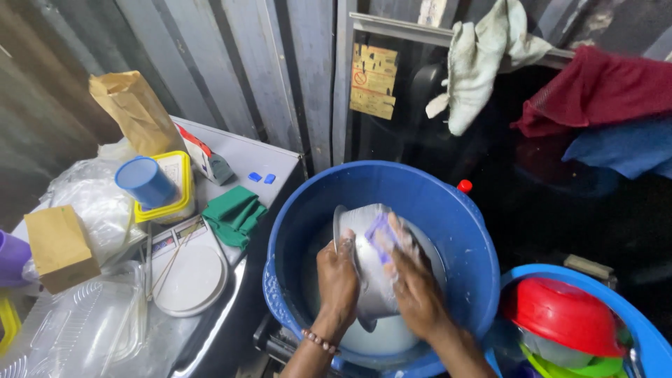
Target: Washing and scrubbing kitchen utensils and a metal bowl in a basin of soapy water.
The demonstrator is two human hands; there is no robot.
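Note:
A metal pot (365, 234) is tilted on its side inside a big blue basin (448, 210) that holds cloudy water. My left hand (337, 280) grips the pot's rim on its left side; a bead bracelet sits on that wrist. My right hand (413, 276) presses a purple-blue scrub sponge (381, 234) against the pot's inner wall; the sponge looks blurred.
Left of the basin a grey table (248, 157) carries a green cloth (234, 213), blue cup (145, 182), yellow box (178, 185), white plate (190, 278), paper bags and clear plastic trays. A second blue basin (647, 336) with a red bowl (563, 315) stands at lower right. Cloths hang above.

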